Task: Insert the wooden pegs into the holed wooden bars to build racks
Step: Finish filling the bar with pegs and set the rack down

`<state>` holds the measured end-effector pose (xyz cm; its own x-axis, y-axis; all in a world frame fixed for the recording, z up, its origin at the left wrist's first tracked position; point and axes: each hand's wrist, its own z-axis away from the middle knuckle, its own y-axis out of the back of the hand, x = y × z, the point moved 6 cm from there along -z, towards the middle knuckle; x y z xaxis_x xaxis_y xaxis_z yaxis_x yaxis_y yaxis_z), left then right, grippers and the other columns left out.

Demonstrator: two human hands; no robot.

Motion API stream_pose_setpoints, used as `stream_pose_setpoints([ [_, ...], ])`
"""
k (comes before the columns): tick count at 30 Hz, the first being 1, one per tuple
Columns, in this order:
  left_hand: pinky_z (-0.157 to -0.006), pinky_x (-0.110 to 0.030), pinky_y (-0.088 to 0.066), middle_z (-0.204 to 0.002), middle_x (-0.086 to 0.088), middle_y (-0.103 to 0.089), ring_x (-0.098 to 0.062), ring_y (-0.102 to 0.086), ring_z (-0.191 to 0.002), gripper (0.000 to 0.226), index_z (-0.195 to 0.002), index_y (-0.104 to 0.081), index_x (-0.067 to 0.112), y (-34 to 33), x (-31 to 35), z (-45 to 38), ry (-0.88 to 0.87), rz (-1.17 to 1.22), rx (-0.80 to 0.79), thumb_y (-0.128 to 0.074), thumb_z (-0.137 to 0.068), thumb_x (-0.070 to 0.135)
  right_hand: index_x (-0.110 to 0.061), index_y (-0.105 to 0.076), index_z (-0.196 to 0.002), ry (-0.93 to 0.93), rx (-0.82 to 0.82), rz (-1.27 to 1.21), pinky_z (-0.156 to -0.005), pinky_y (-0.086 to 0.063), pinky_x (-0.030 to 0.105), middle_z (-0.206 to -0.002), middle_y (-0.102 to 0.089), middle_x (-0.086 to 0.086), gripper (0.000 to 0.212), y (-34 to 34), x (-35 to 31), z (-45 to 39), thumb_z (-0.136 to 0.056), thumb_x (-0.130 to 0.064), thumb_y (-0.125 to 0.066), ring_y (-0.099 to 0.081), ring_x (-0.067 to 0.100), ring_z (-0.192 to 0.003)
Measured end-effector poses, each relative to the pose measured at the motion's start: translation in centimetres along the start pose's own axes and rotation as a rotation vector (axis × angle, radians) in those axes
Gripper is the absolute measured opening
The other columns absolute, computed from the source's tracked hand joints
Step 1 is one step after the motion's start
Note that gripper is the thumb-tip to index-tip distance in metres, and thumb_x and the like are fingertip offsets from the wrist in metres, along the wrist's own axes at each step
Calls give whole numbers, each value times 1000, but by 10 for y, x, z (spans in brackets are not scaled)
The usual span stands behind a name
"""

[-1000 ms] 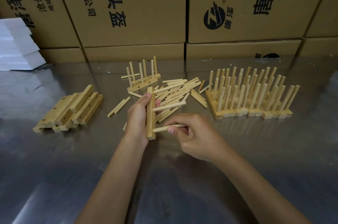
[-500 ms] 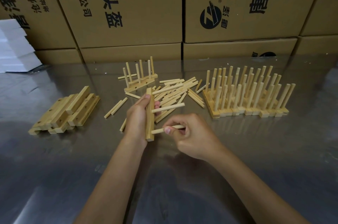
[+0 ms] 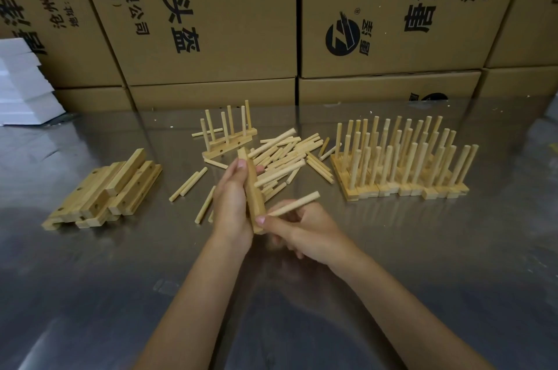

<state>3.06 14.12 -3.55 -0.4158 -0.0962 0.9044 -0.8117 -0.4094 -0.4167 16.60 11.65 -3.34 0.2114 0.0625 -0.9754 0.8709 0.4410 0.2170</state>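
My left hand [image 3: 232, 203] grips a holed wooden bar [image 3: 254, 197] held lengthwise above the table. A first peg [image 3: 279, 176] sticks out of the bar to the right, near its middle. My right hand [image 3: 302, 229] pinches a second peg [image 3: 297, 203] whose near end meets the bar's lower end. Behind the hands lies a loose pile of pegs [image 3: 290, 155]. A stack of bare bars [image 3: 105, 191] sits at the left.
Several finished racks [image 3: 401, 164] stand in a row at the right. Two more racks [image 3: 229, 135] stand behind the peg pile. Loose pegs [image 3: 188, 183] lie left of my hands. Cardboard boxes [image 3: 211, 22] wall the back; white foam [image 3: 21, 85] sits far left.
My right hand has shifted along the second peg toward the bar. The peg's outer end now juts free to the right.
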Motion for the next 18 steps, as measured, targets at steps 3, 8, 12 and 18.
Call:
stream_pose_setpoints([
  [3, -81, -38, -52, -105, -4, -76, -19, -66, -96, 31, -132, -59, 16, -6, 0, -3, -1, -11, -80, -51, -104, 24, -17, -74, -81, 9, 127, 84, -49, -44, 13, -57, -62, -11, 9, 21, -1, -3, -79, -25, -77, -56, -3, -52],
  [8, -79, -38, -59, -110, -12, -75, -29, -73, -101, 38, -133, -49, 16, -6, 2, -3, 54, -70, -231, -62, -97, 12, -21, -75, -85, -60, 304, 274, -63, -45, 25, -76, -69, 2, 13, 75, -2, -2, -78, -31, -76, -58, 8, -68],
  [12, -67, -28, -59, -103, -10, -76, -21, -74, -87, 26, -108, -66, 11, -13, -7, 10, 73, -414, -344, -77, -85, 12, -19, -73, -89, -154, 300, 451, -65, -43, 28, -86, -69, 5, 13, 122, 2, 8, -82, -31, -73, -60, 18, -80],
  [18, -60, -12, -38, -78, 14, -64, 8, -56, -73, 18, -81, -73, 28, -35, -23, 22, -231, -1024, -360, -87, -73, 35, -18, -64, -89, -425, 223, 539, -55, -42, 29, -82, -58, -1, 16, 163, 25, 25, -80, -25, -75, -54, 15, -72],
])
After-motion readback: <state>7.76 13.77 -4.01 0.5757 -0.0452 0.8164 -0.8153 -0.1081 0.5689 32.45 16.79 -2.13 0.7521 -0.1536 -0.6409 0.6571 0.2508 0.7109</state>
